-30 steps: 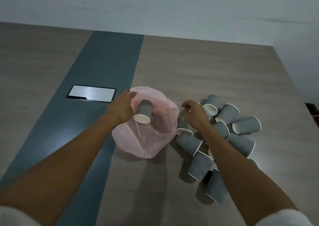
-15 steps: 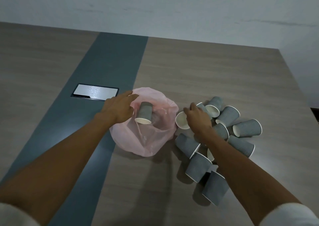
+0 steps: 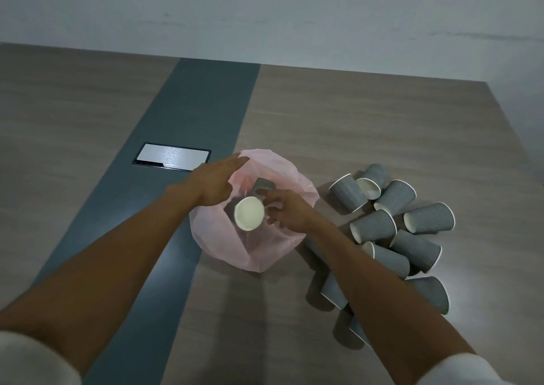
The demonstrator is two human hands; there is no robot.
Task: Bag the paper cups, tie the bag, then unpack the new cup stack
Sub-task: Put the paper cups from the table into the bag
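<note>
A pink plastic bag (image 3: 256, 252) stands open at the table's middle. My left hand (image 3: 213, 183) grips its left rim, fingers stretched along the edge. My right hand (image 3: 290, 212) holds a grey ribbed paper cup (image 3: 249, 213) on its side over the bag's mouth, white inside facing me. Another grey cup (image 3: 264, 184) lies inside the bag behind it. Several loose grey cups (image 3: 394, 225) lie tipped over in a pile to the right of the bag, some partly hidden under my right forearm.
The wooden table (image 3: 353, 125) has a dark grey strip (image 3: 194, 111) running away from me, with a shiny metal cover plate (image 3: 172, 157) set in it left of the bag. The table's right edge (image 3: 518, 149) and a pale wall lie beyond.
My right hand took a cup from the pile and carried it left to the bag's mouth. My left hand stayed at the bag's rim.
</note>
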